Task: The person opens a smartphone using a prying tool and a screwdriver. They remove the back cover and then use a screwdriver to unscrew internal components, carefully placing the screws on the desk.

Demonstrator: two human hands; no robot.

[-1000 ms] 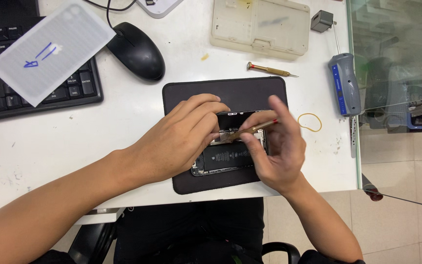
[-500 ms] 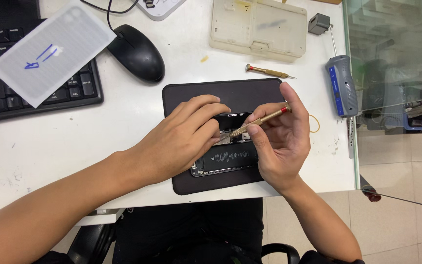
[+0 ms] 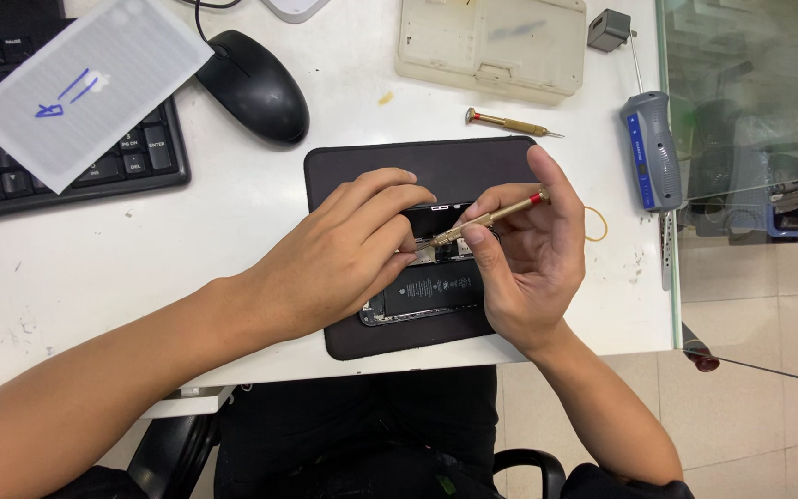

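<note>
The right hand (image 3: 533,268) is closed around a brass screwdriver (image 3: 487,218), its tip set into the opened phone (image 3: 427,286) on the dark mat (image 3: 390,166) on the desk (image 3: 140,249). The phone is pinned by the left hand (image 3: 344,254). A slipped tip could gouge the board or battery; a loosened screw could be lost.

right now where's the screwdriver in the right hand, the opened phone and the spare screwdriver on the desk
held screwdriver (image 3: 491,218), head view, middle of its brass shaft
opened phone (image 3: 431,291), head view, on the dark battery
spare screwdriver (image 3: 510,122), head view, middle of its brass handle
</note>
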